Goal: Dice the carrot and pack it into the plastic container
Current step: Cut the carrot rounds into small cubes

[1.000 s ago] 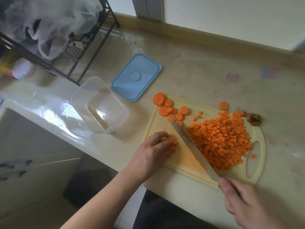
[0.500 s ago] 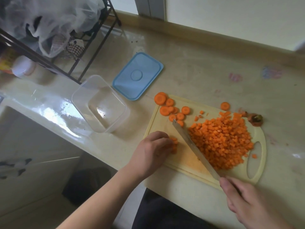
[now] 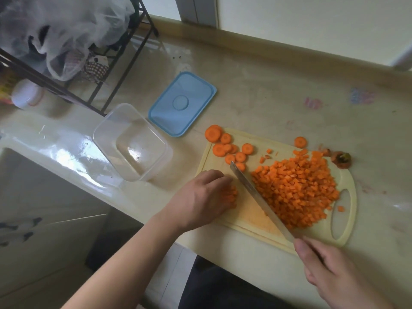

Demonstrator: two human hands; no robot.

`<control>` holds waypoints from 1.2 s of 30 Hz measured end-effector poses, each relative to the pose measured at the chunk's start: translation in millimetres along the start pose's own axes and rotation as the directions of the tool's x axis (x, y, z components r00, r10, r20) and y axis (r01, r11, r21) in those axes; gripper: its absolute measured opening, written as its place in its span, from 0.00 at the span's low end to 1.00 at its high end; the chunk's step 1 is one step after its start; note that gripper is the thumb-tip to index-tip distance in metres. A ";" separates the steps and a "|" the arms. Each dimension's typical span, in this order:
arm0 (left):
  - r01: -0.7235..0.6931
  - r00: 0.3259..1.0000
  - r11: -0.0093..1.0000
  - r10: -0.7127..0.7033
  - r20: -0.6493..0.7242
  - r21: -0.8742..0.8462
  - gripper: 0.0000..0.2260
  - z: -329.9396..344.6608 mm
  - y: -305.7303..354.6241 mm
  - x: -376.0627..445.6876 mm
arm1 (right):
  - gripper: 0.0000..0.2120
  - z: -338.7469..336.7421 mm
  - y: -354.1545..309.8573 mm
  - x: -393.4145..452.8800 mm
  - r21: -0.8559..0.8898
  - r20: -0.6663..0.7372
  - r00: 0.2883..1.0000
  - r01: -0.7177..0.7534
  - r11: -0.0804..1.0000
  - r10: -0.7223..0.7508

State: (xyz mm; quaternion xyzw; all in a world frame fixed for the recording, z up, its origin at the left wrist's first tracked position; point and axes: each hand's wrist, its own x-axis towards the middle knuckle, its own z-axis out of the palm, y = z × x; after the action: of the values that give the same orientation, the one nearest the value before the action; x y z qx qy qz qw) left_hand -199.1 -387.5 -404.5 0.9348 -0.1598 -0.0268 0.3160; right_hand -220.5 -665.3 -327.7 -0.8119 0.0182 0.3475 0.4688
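A pale yellow cutting board point(image 3: 252, 217) lies on the counter. A large heap of diced carrot point(image 3: 296, 190) covers its right half. Several round carrot slices point(image 3: 227, 148) sit at its far left corner. My left hand point(image 3: 200, 201) presses down on a small cluster of carrot pieces point(image 3: 231, 195) at the board's left edge. My right hand point(image 3: 334, 275) grips the handle of a knife point(image 3: 256, 192), whose blade lies diagonally between my left hand and the heap. The clear plastic container point(image 3: 133, 141) stands empty to the left of the board.
The container's blue lid point(image 3: 181, 103) lies behind the board. A carrot top point(image 3: 341, 160) rests off the board's far right corner. A black wire rack point(image 3: 95, 70) with plastic bags stands at the back left. A sink basin point(image 3: 33, 186) lies left, beside the counter's front edge.
The knife blade has shifted slightly right, toward the heap of diced carrot. My left hand stays on the small carrot cluster.
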 end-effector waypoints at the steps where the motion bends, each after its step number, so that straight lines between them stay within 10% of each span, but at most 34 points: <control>1: -0.011 1.000 1.000 0.012 -0.014 0.023 0.20 2.1 1.6 -2.1 | 0.12 0.0 0.1 0.0 0.000 0.000 1.000 0.000 1.000 0.000; 13: 0.186 0.953 0.981 -0.194 -0.232 -0.059 0.15 48.5 38.1 -10.4 | 0.11 12.9 6.5 2.1 -0.071 -0.026 1.000 -0.003 0.997 0.001; 36: -0.188 0.973 0.981 0.194 -0.128 0.056 0.19 35.2 -3.7 -12.5 | 0.16 4.3 -4.8 6.5 -0.039 0.001 0.991 0.134 0.990 -0.134</control>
State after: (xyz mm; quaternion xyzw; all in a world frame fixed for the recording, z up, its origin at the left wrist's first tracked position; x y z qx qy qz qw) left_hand -215.2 -401.3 -435.4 0.9214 -0.2280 0.0695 0.3068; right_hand -216.2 -657.4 -329.3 -0.8206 -0.0427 0.3151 0.4749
